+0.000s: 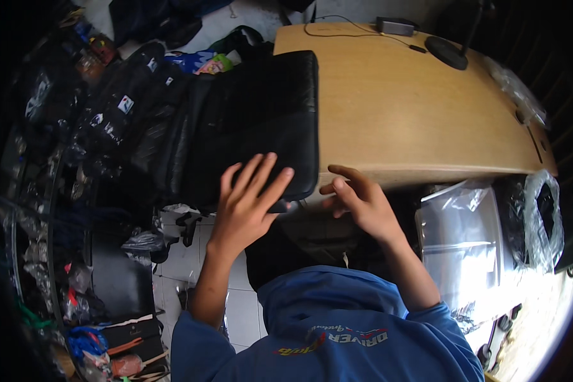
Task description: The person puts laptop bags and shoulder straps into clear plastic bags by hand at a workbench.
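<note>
A large flat black case (254, 108), leather-like with rounded corners, lies over the left end of the wooden table. My left hand (245, 197) rests on its near part, fingers spread across the top. The left thumb tip shows below the near edge, beside a small dark piece I cannot make out. To the right of the case's near corner, my right hand (363, 204) hovers at the table's front edge. Its fingers are apart and loosely bent, with nothing visible in them.
The wooden table (420, 108) carries a lamp base (447, 52), a small grey box (396, 26) and a cable. Black plastic-wrapped goods (114, 114) crowd the left. A clear plastic-covered bin (461, 235) stands below the table's right side. Cluttered shelves (51, 254) line the far left.
</note>
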`<control>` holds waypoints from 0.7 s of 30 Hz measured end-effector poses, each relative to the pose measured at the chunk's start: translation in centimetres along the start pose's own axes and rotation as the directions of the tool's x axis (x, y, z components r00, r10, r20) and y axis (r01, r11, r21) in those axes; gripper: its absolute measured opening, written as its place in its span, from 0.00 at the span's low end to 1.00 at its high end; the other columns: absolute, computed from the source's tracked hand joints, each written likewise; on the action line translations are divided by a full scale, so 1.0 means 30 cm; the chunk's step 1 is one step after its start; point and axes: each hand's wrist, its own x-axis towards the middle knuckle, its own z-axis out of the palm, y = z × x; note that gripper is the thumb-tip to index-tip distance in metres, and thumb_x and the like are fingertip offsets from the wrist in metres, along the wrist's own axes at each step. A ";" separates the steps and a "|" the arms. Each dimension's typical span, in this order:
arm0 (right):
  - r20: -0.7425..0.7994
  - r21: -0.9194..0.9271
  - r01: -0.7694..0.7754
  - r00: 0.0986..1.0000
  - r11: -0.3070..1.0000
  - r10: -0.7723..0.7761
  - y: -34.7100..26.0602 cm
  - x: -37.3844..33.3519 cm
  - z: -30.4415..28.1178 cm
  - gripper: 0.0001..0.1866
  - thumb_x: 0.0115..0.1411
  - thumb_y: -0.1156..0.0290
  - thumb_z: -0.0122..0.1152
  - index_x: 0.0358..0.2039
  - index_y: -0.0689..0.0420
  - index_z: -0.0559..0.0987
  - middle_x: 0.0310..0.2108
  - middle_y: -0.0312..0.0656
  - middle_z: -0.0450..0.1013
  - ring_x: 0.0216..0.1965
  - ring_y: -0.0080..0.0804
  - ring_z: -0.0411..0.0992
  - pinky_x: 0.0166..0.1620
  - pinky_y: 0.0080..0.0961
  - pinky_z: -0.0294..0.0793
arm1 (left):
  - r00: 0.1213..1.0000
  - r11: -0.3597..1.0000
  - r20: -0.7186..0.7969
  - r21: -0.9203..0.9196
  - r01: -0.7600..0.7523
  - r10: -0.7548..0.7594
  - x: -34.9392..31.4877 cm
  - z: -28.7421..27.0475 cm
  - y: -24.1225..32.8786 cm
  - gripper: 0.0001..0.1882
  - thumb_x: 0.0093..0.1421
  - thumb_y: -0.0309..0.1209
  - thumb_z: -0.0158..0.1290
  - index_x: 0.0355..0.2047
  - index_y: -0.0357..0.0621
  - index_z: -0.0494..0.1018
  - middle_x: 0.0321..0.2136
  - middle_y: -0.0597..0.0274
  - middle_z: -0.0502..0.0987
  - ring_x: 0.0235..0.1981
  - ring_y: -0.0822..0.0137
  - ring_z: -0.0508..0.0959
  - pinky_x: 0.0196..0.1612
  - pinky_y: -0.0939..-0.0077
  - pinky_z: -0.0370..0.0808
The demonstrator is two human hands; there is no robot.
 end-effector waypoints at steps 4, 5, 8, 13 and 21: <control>-0.101 0.071 0.121 0.988 0.990 -0.113 -0.057 0.054 0.052 0.28 0.62 0.58 0.55 0.53 0.69 0.66 0.37 0.46 0.74 0.38 0.26 0.72 0.41 0.21 0.72 | 0.985 0.994 -0.135 0.011 -0.109 0.109 0.054 0.050 0.077 0.32 0.40 0.28 0.62 0.50 0.46 0.72 0.54 0.46 0.67 0.54 0.52 0.70 0.55 0.54 0.63; -0.117 0.199 0.175 0.981 0.964 -0.154 -0.053 0.058 0.040 0.25 0.62 0.62 0.55 0.52 0.69 0.67 0.38 0.45 0.74 0.40 0.25 0.71 0.43 0.21 0.71 | 0.974 0.991 -0.185 0.033 -0.129 0.133 0.070 0.070 0.101 0.32 0.40 0.29 0.62 0.50 0.46 0.72 0.54 0.46 0.68 0.54 0.53 0.70 0.55 0.55 0.64; -0.184 0.438 0.150 0.980 0.886 -0.074 -0.052 0.070 -0.031 0.17 0.60 0.74 0.50 0.49 0.67 0.69 0.38 0.43 0.74 0.38 0.26 0.72 0.43 0.21 0.71 | 0.968 0.982 -0.174 -0.020 -0.188 0.182 0.137 0.102 0.144 0.30 0.45 0.34 0.63 0.51 0.46 0.71 0.53 0.49 0.69 0.55 0.55 0.69 0.56 0.51 0.62; -0.358 0.466 0.281 0.927 0.839 -0.112 -0.005 0.172 -0.184 0.11 0.59 0.75 0.49 0.41 0.67 0.72 0.36 0.43 0.73 0.37 0.26 0.71 0.43 0.22 0.70 | 0.933 0.991 -0.335 0.069 -0.114 0.131 0.011 0.157 0.104 0.29 0.50 0.46 0.61 0.49 0.45 0.71 0.54 0.59 0.70 0.58 0.58 0.67 0.57 0.50 0.52; -0.538 0.494 0.350 0.842 0.796 -0.037 0.026 0.229 -0.422 0.06 0.59 0.73 0.53 0.32 0.63 0.75 0.30 0.40 0.72 0.34 0.26 0.72 0.40 0.22 0.72 | 0.985 0.958 -0.156 0.261 0.115 -0.076 -0.156 0.186 -0.097 0.32 0.47 0.21 0.55 0.54 0.61 0.68 0.58 0.49 0.62 0.57 0.47 0.65 0.54 0.47 0.56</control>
